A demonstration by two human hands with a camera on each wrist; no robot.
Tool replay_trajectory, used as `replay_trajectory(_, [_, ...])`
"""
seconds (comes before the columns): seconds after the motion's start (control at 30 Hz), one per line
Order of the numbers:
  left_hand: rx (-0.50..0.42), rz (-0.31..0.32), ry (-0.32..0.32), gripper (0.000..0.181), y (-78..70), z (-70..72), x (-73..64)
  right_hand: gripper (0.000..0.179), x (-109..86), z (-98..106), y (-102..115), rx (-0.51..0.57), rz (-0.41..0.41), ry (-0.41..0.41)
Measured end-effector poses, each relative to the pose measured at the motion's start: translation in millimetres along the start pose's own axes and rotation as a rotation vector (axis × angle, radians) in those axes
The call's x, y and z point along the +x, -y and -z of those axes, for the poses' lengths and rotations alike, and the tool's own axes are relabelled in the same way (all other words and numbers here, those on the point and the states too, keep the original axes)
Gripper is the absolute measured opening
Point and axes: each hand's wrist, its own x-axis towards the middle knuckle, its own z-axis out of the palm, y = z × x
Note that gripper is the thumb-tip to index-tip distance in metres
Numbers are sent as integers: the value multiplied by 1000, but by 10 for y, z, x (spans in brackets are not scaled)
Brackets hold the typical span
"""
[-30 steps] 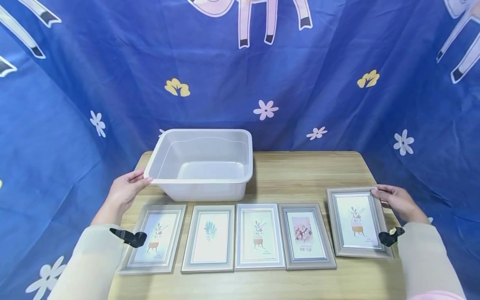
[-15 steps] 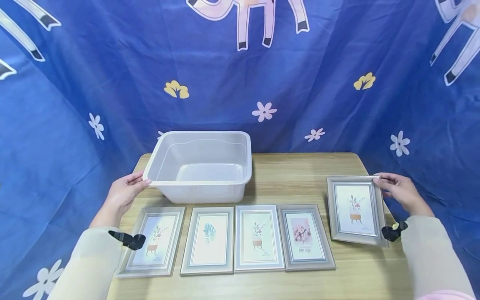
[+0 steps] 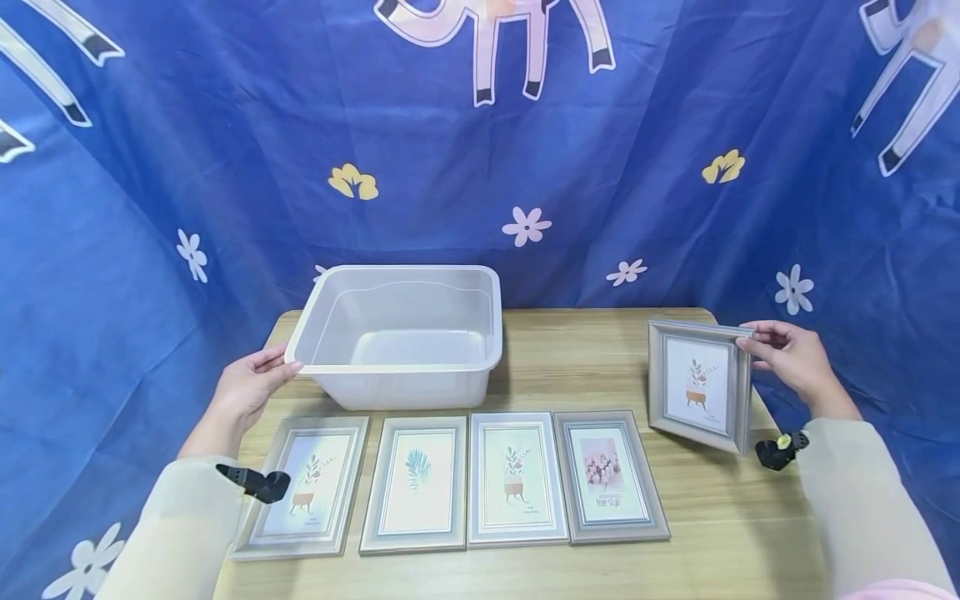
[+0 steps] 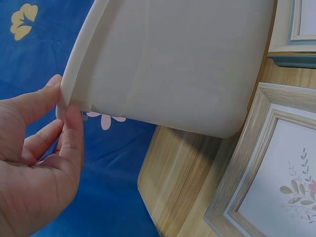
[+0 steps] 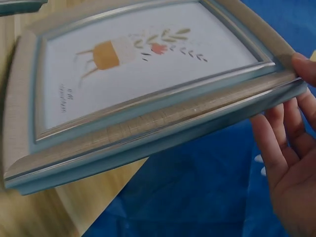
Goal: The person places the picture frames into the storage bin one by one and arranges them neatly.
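Note:
My left hand (image 3: 251, 387) pinches the near left corner of a white plastic tub's rim (image 4: 74, 69), thumb on one side and fingers on the other. The tub (image 3: 405, 387) stands at the back left of the table with nothing inside. On the right, my right hand (image 3: 795, 362) grips a picture frame (image 3: 697, 387) by its upper right corner, thumb on the front and fingers behind. This picture frame is tilted up off the table and shows a potted plant print. The right wrist view shows its bluish side edge (image 5: 163, 145).
Several picture frames lie in a row along the table front: one with a plant pot (image 3: 303, 487), one with a blue leaf (image 3: 416, 483), another plant pot (image 3: 517, 479), one with pink flowers (image 3: 611, 475). A blue patterned curtain (image 3: 450, 167) surrounds the wooden table (image 3: 577, 358).
The right hand has raised the picture frame from the table's right side, moving it back and slightly left and tipping it more upright. The left hand stays on the tub's rim.

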Motion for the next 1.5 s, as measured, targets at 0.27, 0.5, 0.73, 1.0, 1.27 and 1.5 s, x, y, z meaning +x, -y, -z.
replay_trajectory(0.27, [-48,-1,11,71,-9,0,-5,42,47,-108,188,36,118,-115])
replay_trajectory(0.5, [-64,9,7,74,-2,5,-5,34,75,-257,394,97,197,-196])
replay_trajectory(0.73, [-48,11,1,75,6,9,-4,32,69,-406,609,99,236,-283])
replay_trajectory(1.0, [-34,5,-5,72,26,-8,-1,29,-102,-553,1161,220,338,-354])
replay_trajectory(1.27, [17,1,-16,73,16,-10,-12,29,-224,-735,1668,297,425,-451])
replay_trajectory(1.5, [-45,-17,-4,71,37,6,6,30,-251,-939,1977,378,449,-510])
